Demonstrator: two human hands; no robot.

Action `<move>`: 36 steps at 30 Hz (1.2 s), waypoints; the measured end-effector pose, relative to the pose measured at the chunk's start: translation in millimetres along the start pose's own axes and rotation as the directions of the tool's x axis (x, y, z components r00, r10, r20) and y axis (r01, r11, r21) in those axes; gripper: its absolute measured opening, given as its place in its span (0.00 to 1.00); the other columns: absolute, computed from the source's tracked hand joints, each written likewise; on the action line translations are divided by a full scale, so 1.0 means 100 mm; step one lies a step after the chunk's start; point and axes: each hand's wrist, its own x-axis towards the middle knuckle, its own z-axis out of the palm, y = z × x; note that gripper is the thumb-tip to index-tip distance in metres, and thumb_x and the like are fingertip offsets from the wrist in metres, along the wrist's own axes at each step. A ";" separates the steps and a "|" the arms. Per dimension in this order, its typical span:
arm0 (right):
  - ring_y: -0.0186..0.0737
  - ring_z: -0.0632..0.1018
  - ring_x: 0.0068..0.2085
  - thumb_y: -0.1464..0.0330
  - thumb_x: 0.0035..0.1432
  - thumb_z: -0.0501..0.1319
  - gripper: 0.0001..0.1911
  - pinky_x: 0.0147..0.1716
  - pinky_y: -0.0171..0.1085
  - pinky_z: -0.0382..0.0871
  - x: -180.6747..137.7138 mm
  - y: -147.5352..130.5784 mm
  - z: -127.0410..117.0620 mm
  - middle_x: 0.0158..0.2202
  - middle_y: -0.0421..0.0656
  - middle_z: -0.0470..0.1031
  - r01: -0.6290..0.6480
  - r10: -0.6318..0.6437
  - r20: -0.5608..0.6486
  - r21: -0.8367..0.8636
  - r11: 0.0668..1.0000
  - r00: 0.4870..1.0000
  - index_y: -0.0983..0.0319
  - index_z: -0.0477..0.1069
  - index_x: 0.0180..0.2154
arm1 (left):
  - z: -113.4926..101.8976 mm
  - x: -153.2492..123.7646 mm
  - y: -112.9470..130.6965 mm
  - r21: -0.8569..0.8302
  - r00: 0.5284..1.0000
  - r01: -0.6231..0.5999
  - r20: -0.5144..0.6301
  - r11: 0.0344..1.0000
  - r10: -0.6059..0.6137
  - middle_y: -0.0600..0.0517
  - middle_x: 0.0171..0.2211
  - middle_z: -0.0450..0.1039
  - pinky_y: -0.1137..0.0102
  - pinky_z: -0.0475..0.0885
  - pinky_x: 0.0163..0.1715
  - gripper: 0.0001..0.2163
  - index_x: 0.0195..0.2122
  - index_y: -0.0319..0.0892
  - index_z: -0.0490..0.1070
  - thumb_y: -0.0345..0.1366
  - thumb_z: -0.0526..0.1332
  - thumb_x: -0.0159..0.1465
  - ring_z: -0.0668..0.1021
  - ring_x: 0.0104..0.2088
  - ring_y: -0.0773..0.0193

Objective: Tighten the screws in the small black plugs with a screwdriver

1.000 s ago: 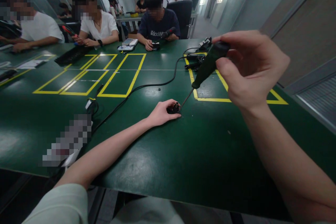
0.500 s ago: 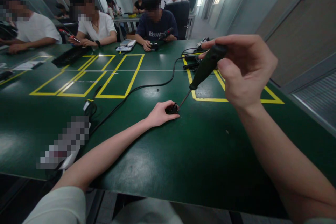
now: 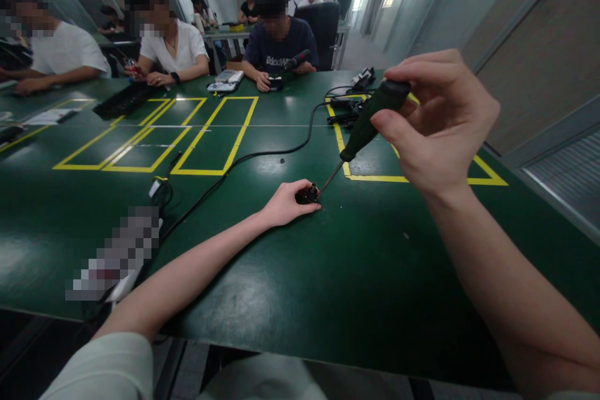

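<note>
1. two bare hands are at work, each with one thing in its grip.
2. the right hand (image 3: 440, 122) pinches one screwdriver (image 3: 370, 120) between thumb and fingers, near the top end of its dark green handle; the tool slants down and left from this grip.
3. the left hand (image 3: 287, 205) pinches one small black part (image 3: 310, 195) between thumb and fingers, low over the green table (image 3: 290, 300), below and to the left of the right grip. one short, stubby post stands up from the part.
4. the screwdriver's single thin shaft ends at the part's right side, by the left fingertips; i cannot tell whether its tip is seated in anything.
5. beyond the left grip lies one small dark speck (image 3: 282, 161), and one black cable (image 3: 276, 152) curves past farther out.
6. to the left of the left grip, near that forearm, lies one pixelated long object (image 3: 117, 253).
7. well beyond both grips, three people sit along the far side: two in white tops, one in a dark shirt (image 3: 300, 40).
</note>
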 end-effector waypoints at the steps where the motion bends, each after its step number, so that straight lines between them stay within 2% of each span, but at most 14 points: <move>1: 0.34 0.81 0.43 0.64 0.54 0.74 0.17 0.35 0.31 0.80 0.00 0.00 0.00 0.43 0.40 0.80 -0.002 0.002 -0.002 0.005 1.000 1.000 0.51 0.82 0.47 | 0.00 0.00 0.00 0.002 1.000 0.002 0.000 1.000 -0.002 0.49 0.40 0.82 0.65 0.76 0.45 0.12 0.41 0.40 0.77 0.38 0.73 0.60 0.82 0.41 0.59; 6: 0.36 0.84 0.45 0.66 0.63 0.67 0.15 0.46 0.37 0.85 -0.01 0.01 0.00 0.46 0.41 0.83 -0.025 0.020 0.059 0.072 0.997 0.998 0.52 0.81 0.52 | 0.00 0.00 0.01 0.001 1.000 0.005 0.007 1.000 -0.005 0.48 0.40 0.83 0.64 0.75 0.45 0.12 0.42 0.40 0.77 0.38 0.73 0.60 0.82 0.41 0.58; 11: 0.31 0.79 0.49 0.66 0.58 0.72 0.20 0.42 0.29 0.81 -0.01 0.00 -0.04 0.47 0.38 0.77 -0.008 0.009 0.039 -0.021 1.000 0.999 0.48 0.81 0.52 | 0.00 0.01 0.00 -0.002 1.000 -0.004 0.002 1.000 0.004 0.49 0.39 0.83 0.65 0.75 0.45 0.12 0.41 0.39 0.77 0.38 0.73 0.60 0.81 0.40 0.59; 14: 0.31 0.82 0.49 0.68 0.63 0.68 0.20 0.48 0.34 0.83 -0.01 -0.01 -0.05 0.47 0.35 0.79 -0.054 0.051 0.106 0.028 0.998 0.993 0.46 0.79 0.55 | 0.01 0.01 -0.01 -0.013 1.000 -0.009 -0.003 1.000 0.009 0.49 0.39 0.82 0.65 0.75 0.44 0.12 0.41 0.39 0.77 0.37 0.73 0.60 0.81 0.39 0.59; 17: 0.35 0.83 0.50 0.63 0.67 0.64 0.15 0.50 0.38 0.85 -0.01 -0.02 -0.06 0.48 0.35 0.81 -0.048 0.043 0.120 0.038 0.998 0.992 0.46 0.79 0.54 | 0.01 0.00 -0.02 -0.025 1.000 -0.010 -0.001 1.000 0.010 0.49 0.39 0.82 0.66 0.75 0.44 0.12 0.41 0.39 0.77 0.38 0.73 0.60 0.81 0.39 0.60; 22: 0.30 0.80 0.51 0.63 0.59 0.72 0.20 0.46 0.31 0.83 -0.01 0.00 -0.06 0.48 0.36 0.75 0.004 -0.001 0.069 -0.052 0.999 0.998 0.46 0.79 0.54 | 0.00 0.00 -0.01 -0.020 1.000 -0.012 -0.001 1.000 0.012 0.49 0.40 0.83 0.66 0.75 0.44 0.11 0.41 0.39 0.77 0.37 0.73 0.60 0.82 0.40 0.59; 24: 0.30 0.81 0.49 0.63 0.60 0.71 0.22 0.49 0.35 0.83 0.00 0.01 -0.06 0.46 0.35 0.77 -0.014 0.016 0.083 -0.028 1.000 0.996 0.47 0.78 0.56 | -0.01 0.00 -0.01 -0.020 1.000 -0.012 0.002 1.000 0.012 0.49 0.40 0.83 0.65 0.75 0.44 0.11 0.42 0.39 0.77 0.37 0.73 0.60 0.82 0.40 0.59; 26: 0.34 0.83 0.49 0.62 0.62 0.69 0.20 0.52 0.42 0.84 0.00 0.01 -0.06 0.46 0.36 0.80 -0.022 0.020 0.102 0.018 1.000 0.995 0.49 0.78 0.56 | 0.00 0.00 -0.01 -0.019 1.000 -0.012 0.007 1.000 0.012 0.48 0.40 0.83 0.65 0.75 0.44 0.12 0.42 0.39 0.77 0.37 0.73 0.60 0.82 0.41 0.59; 28: 0.35 0.83 0.49 0.62 0.63 0.68 0.18 0.53 0.44 0.83 0.00 0.01 -0.07 0.47 0.36 0.81 -0.003 -0.001 0.113 0.034 0.999 0.994 0.51 0.79 0.55 | 0.00 0.01 -0.02 -0.020 1.000 -0.014 0.005 1.000 0.014 0.48 0.40 0.83 0.65 0.75 0.45 0.12 0.42 0.39 0.77 0.37 0.73 0.60 0.82 0.41 0.58; 31: 0.33 0.81 0.52 0.63 0.60 0.71 0.18 0.52 0.38 0.82 0.01 0.00 -0.07 0.49 0.35 0.77 0.026 -0.024 0.096 -0.024 0.999 0.995 0.50 0.80 0.52 | 0.00 0.00 -0.02 -0.019 1.000 -0.019 -0.003 1.000 0.019 0.48 0.41 0.83 0.64 0.76 0.47 0.12 0.42 0.40 0.77 0.37 0.73 0.60 0.83 0.42 0.58; 33: 0.31 0.81 0.51 0.63 0.57 0.73 0.20 0.50 0.36 0.82 0.00 0.00 -0.07 0.48 0.35 0.76 0.016 -0.013 0.082 -0.043 0.999 0.997 0.50 0.80 0.52 | 0.00 0.00 -0.01 -0.010 1.000 -0.022 -0.001 1.000 0.022 0.48 0.41 0.83 0.64 0.76 0.46 0.12 0.42 0.40 0.77 0.38 0.73 0.60 0.83 0.42 0.58; 36: 0.31 0.83 0.49 0.63 0.61 0.71 0.20 0.49 0.36 0.83 0.00 0.01 -0.06 0.45 0.35 0.80 -0.009 0.009 0.102 -0.007 1.000 0.995 0.49 0.78 0.54 | -0.01 0.00 -0.01 0.004 1.000 -0.029 0.004 1.000 0.029 0.48 0.41 0.83 0.64 0.76 0.46 0.12 0.42 0.39 0.78 0.38 0.73 0.61 0.83 0.42 0.58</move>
